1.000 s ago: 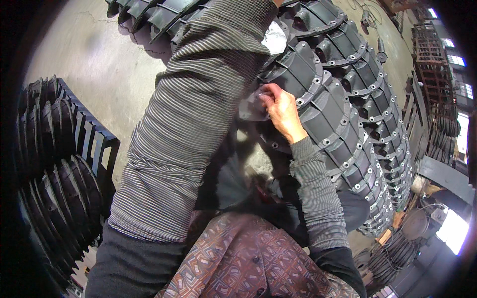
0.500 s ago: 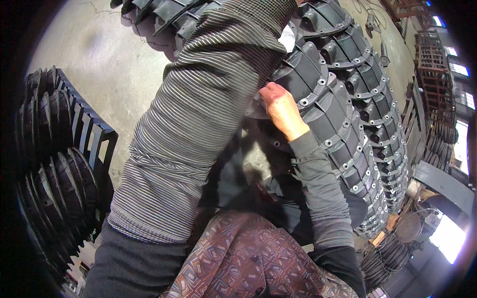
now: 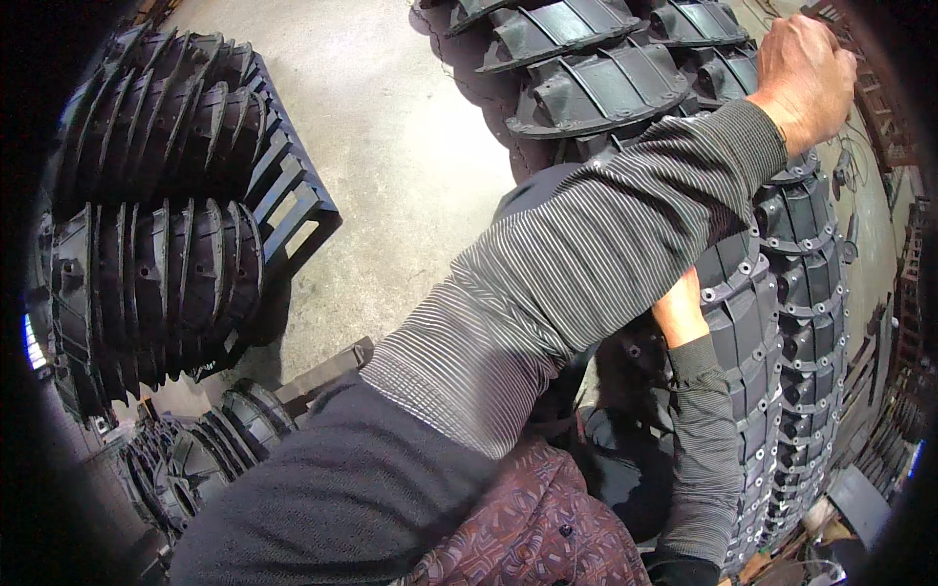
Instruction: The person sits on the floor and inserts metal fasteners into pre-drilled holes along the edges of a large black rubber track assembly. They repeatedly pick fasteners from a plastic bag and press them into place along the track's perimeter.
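Observation:
My left arm, in a striped sleeve (image 3: 567,264), reaches across to the upper right. The left hand (image 3: 806,80) is closed, fingers curled, above the far part of the stacked black ribbed castings (image 3: 606,88). Whatever it may hold is hidden. My right hand (image 3: 681,303) is low beside the nearer castings (image 3: 747,317), with only its wrist and back showing. The left sleeve covers its fingers. These castings are curved, with raised ribs and bolt holes along their flanges, and they nest in long rows.
At the left, more dark ribbed castings (image 3: 156,283) are stacked by a black metal rack (image 3: 298,200). Further round parts (image 3: 220,439) lie at the lower left. Pale concrete floor (image 3: 371,127) runs between the stacks. Metal racks (image 3: 909,254) line the right edge.
The view has swung left, so the scene sits further right and lower. My left hand has come into sight at the upper right. The right hand's fingers, visible before, are now behind the left sleeve.

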Motion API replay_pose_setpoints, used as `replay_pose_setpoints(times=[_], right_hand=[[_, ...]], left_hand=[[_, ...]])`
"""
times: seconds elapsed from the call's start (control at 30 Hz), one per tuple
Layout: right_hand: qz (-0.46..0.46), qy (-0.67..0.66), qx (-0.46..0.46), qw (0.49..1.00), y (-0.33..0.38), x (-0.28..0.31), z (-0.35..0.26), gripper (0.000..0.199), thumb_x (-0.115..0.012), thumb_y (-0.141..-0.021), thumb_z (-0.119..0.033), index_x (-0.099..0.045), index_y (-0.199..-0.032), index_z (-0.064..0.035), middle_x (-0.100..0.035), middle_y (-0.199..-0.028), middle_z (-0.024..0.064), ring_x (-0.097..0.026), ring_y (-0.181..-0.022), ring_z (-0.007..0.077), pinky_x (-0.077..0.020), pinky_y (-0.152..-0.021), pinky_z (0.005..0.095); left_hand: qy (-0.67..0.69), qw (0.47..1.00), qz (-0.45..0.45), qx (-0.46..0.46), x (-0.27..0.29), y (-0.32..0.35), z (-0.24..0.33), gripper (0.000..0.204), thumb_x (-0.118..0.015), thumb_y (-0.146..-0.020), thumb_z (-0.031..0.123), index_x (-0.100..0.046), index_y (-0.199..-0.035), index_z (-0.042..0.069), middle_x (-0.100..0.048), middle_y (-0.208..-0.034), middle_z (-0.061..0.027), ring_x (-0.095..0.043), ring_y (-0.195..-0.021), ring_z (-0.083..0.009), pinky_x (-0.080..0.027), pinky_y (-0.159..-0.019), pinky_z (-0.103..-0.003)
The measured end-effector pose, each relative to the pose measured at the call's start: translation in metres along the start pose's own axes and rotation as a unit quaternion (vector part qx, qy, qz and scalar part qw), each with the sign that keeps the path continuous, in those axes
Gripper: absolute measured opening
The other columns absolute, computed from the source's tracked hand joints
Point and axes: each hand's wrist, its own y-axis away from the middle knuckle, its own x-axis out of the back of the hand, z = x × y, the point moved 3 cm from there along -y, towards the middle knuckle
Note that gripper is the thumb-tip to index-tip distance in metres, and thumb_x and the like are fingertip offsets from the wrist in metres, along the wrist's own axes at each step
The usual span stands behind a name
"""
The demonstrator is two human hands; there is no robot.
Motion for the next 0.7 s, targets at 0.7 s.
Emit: replay_pose_setpoints(times=[0.7], right_hand=[[0.001, 0.005, -0.069, 0.998, 0.001, -0.003, -0.007, 0.016, -0.071, -0.089, -0.021, -0.058, -0.093, -0.0126, -0.061, -0.08, 0.0095, -0.068, -0.076, 0.0312, -0.0548, -0.061, 0.0456]], left_hand=[[0.107, 0.986, -0.124, -0.001, 0.022, -0.004, 0.021, 0.041, -0.057, -0.097, 0.03, -0.071, -0.095, -0.009, -0.072, -0.077, -0.0255, -0.074, -0.077, -0.0376, -0.056, -0.077, -0.046]])
